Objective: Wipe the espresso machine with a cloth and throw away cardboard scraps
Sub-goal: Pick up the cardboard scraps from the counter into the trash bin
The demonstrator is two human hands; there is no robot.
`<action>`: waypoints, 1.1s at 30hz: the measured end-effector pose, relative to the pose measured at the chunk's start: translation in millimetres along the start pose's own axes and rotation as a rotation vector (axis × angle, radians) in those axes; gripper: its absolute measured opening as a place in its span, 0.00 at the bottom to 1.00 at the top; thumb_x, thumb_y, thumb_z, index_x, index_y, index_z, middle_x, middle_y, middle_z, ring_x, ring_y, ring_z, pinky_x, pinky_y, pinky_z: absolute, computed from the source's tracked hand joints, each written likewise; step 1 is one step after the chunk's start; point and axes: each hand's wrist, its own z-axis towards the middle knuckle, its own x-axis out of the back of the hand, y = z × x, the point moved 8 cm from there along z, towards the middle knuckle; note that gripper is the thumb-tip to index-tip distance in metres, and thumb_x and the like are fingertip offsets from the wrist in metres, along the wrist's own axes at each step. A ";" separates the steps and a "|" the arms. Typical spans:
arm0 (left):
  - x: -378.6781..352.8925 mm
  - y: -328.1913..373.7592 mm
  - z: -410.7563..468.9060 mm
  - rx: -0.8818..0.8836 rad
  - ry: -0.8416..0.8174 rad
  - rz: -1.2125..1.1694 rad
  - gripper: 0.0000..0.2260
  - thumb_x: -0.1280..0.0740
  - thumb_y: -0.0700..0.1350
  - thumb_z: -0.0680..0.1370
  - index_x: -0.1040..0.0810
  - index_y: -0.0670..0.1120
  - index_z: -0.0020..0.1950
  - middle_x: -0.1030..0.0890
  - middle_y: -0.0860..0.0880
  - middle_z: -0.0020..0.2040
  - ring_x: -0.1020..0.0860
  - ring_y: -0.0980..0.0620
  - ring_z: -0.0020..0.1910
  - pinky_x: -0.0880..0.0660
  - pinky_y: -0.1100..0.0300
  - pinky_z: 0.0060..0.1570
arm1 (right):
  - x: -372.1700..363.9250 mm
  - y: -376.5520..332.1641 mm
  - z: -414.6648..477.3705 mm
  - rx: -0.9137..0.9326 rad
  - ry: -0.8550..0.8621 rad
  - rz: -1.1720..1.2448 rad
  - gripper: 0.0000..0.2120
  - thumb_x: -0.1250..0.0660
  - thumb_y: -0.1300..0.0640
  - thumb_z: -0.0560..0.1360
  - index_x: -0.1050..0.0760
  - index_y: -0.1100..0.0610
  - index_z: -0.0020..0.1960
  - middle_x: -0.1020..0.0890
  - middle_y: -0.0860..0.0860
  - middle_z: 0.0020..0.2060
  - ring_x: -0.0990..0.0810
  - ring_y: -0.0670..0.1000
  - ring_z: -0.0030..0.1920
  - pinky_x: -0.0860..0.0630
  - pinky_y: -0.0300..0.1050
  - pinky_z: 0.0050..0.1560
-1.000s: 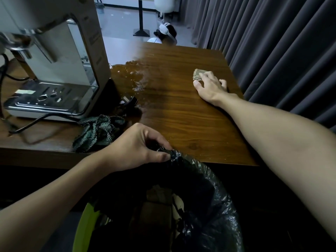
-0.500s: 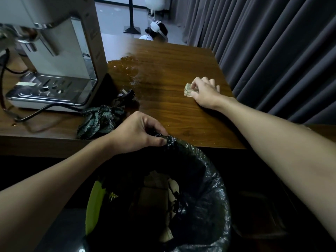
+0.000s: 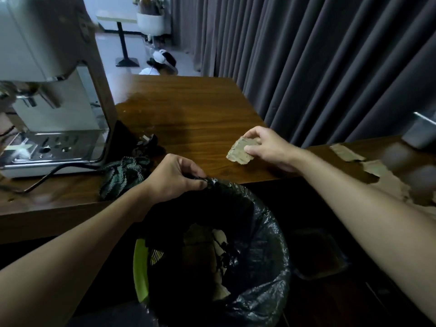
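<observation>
The right hand (image 3: 269, 149) pinches a cardboard scrap (image 3: 240, 152) between thumb and fingers, just above the near edge of the table (image 3: 193, 119). The left hand (image 3: 174, 180) grips the bin liner (image 3: 266, 223) by its rim, evidently keeping the mouth open below that edge to receive the scrap. The cloth (image 3: 122, 175) lies at the near edge, beside the espresso machine (image 3: 54, 90).

A torn beige scrap (image 3: 239, 153) is pinched in the right hand (image 3: 271, 147), above the table edge. More scraps (image 3: 375, 168) are laid flat at the far right, and some are seen inside the black bag (image 3: 271, 251). The white machine (image 3: 54, 90) is placed at left. A dark green cloth (image 3: 122, 175) is bunched just beside its base.
</observation>
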 end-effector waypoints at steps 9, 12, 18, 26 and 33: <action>-38.4 42.0 24.0 -0.045 -0.087 -0.127 0.04 0.23 0.34 0.70 0.16 0.41 0.40 0.16 0.51 0.32 0.19 0.58 0.30 0.23 0.67 0.32 | 33.6 -2.7 -135.0 0.115 0.030 -0.009 0.18 0.30 0.55 0.76 0.24 0.52 0.65 0.18 0.48 0.54 0.20 0.44 0.54 0.27 0.33 0.56; -61.7 74.2 35.0 -0.118 -0.143 -0.172 0.06 0.22 0.35 0.70 0.16 0.45 0.38 0.15 0.50 0.33 0.18 0.57 0.31 0.23 0.67 0.33 | 53.9 24.6 -157.0 0.011 0.158 -0.071 0.23 0.29 0.53 0.76 0.29 0.52 0.70 0.22 0.48 0.58 0.23 0.45 0.58 0.28 0.34 0.58; -116.1 116.3 46.5 -0.201 -0.294 -0.216 0.04 0.23 0.36 0.71 0.15 0.43 0.42 0.14 0.48 0.39 0.16 0.54 0.37 0.20 0.62 0.39 | 79.4 66.6 -196.2 -0.091 0.269 -0.143 0.05 0.34 0.55 0.78 0.23 0.55 0.44 0.20 0.52 0.39 0.20 0.50 0.42 0.24 0.54 0.49; -158.0 127.1 61.7 -0.343 -0.491 0.119 0.21 0.22 0.48 0.70 0.21 0.52 0.61 0.18 0.53 0.56 0.19 0.57 0.55 0.22 0.63 0.56 | 97.9 113.9 -221.5 -0.214 0.301 0.043 0.06 0.35 0.56 0.79 0.21 0.55 0.51 0.16 0.58 0.47 0.16 0.58 0.48 0.22 0.61 0.55; -164.3 121.3 71.1 -0.440 -0.452 0.061 0.08 0.26 0.36 0.74 0.14 0.49 0.45 0.13 0.54 0.43 0.15 0.57 0.41 0.22 0.67 0.42 | 87.1 129.1 -212.5 -0.226 0.196 0.084 0.12 0.31 0.51 0.75 0.22 0.60 0.51 0.18 0.63 0.48 0.19 0.64 0.50 0.23 0.65 0.54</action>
